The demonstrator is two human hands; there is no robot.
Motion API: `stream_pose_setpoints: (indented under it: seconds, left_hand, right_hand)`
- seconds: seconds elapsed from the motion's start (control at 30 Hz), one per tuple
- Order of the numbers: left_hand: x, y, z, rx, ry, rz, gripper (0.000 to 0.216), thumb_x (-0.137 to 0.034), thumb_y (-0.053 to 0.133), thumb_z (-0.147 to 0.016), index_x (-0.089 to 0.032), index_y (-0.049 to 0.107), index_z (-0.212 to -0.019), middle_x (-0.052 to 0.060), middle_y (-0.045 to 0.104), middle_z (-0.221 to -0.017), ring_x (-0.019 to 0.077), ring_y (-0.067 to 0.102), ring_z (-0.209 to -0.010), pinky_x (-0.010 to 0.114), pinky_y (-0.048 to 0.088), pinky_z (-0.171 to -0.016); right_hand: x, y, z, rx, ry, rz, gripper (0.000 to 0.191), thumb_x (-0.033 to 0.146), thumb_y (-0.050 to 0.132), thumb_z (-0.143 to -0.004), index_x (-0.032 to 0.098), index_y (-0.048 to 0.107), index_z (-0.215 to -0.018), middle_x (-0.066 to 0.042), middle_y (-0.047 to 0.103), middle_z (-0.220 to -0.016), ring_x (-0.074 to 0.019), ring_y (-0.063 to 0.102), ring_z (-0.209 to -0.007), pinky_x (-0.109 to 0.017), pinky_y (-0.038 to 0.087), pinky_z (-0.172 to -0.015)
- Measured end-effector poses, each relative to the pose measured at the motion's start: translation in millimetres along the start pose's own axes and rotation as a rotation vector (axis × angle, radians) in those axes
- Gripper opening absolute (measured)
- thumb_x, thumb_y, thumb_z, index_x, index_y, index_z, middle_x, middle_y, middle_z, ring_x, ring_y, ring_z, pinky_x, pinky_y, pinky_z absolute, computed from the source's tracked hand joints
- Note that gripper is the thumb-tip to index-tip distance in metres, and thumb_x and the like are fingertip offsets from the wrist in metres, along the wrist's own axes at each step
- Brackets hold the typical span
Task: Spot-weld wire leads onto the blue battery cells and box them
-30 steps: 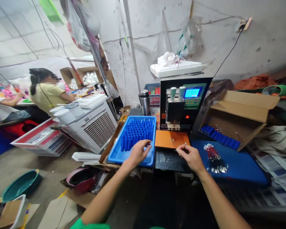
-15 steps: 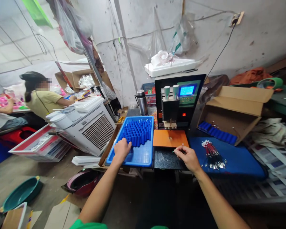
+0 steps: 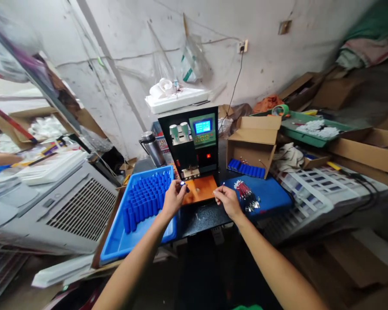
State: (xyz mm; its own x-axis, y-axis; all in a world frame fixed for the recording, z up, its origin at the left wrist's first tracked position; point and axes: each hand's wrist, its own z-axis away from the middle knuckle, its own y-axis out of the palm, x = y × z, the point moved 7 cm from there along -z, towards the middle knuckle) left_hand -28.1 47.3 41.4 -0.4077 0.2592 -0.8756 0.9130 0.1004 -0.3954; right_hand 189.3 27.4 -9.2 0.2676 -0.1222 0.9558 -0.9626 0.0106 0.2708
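Observation:
My left hand (image 3: 173,199) is closed round a blue cylindrical battery cell (image 3: 186,189), mostly hidden by the fingers, at the left edge of the orange plate (image 3: 200,189). Over the plate's right edge, my right hand (image 3: 228,200) pinches a small thin piece with a pale tip (image 3: 223,184), perhaps a wire lead. Behind the plate stands a black spot-welding machine (image 3: 210,144) with a lit blue screen. Several upright blue cells (image 3: 145,200) fill much of the blue tray (image 3: 116,247) beside my left hand. Red and black wire leads (image 3: 247,193) lie bundled on a blue pad (image 3: 271,191).
An open cardboard box (image 3: 252,150) with a row of blue cells stands behind the pad. A steel flask (image 3: 153,148) is behind the tray. To the left is a white air cooler (image 3: 80,211); at right, a white plastic crate (image 3: 310,193) and a green tray (image 3: 339,129).
My left hand has moved from the tray to the orange plate, bringing a blue battery cell. My right hand still pinches the small piece. The view has swung right.

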Motion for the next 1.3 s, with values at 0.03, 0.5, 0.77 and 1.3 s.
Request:
stream_pose_setpoints:
  seconds: [0.03, 0.5, 0.77, 1.3]
  left_hand:
    - [2.6, 10.9, -7.1, 0.016, 0.01, 0.012, 0.025, -0.041, 0.056, -0.084, -0.019, 0.05, -0.095, 0.003, 0.067, -0.084, 0.017, 0.066, -0.078, 0.029, 0.05, -0.072]
    - [21.0, 48.6, -16.7, 0.104, 0.076, -0.064, 0.026, -0.037, 0.055, -0.085, -0.016, 0.062, -0.098, 0.004, 0.068, -0.088, 0.0169, 0.062, -0.076, 0.028, 0.048, -0.072]
    - [25.4, 47.9, -14.7, 0.085, 0.054, -0.018, 0.03, -0.038, 0.056, -0.086, -0.016, 0.063, -0.105, 0.006, 0.07, -0.095, 0.0186, 0.066, -0.081, 0.031, 0.05, -0.078]
    - [32.2, 46.0, -14.9, 0.028, 0.054, 0.022, 0.036, -0.038, 0.058, -0.085, -0.016, 0.064, -0.113, 0.005, 0.071, -0.094, 0.0176, 0.063, -0.077, 0.03, 0.051, -0.074]
  right_hand:
    - [-0.1, -1.3, 0.2, -0.003, 0.0, 0.001, 0.024, 0.039, 0.068, -0.072, 0.017, 0.059, -0.067, 0.003, 0.053, -0.054, -0.0096, 0.047, -0.047, -0.021, 0.038, -0.046]
    - [12.0, 4.7, -29.3, -0.047, -0.06, 0.076, 0.024, 0.041, 0.065, -0.071, 0.018, 0.059, -0.068, 0.003, 0.053, -0.058, -0.0114, 0.048, -0.05, -0.023, 0.039, -0.049]
    - [3.1, 39.8, -59.5, -0.001, -0.075, 0.06, 0.019, 0.037, 0.062, -0.07, 0.019, 0.06, -0.067, 0.0, 0.059, -0.06, -0.0156, 0.054, -0.058, -0.025, 0.042, -0.055]
    - [-14.0, 59.3, -74.5, 0.014, -0.107, 0.291, 0.015, 0.032, 0.06, -0.074, 0.018, 0.066, -0.07, -0.002, 0.068, -0.07, -0.0182, 0.061, -0.067, -0.026, 0.044, -0.064]
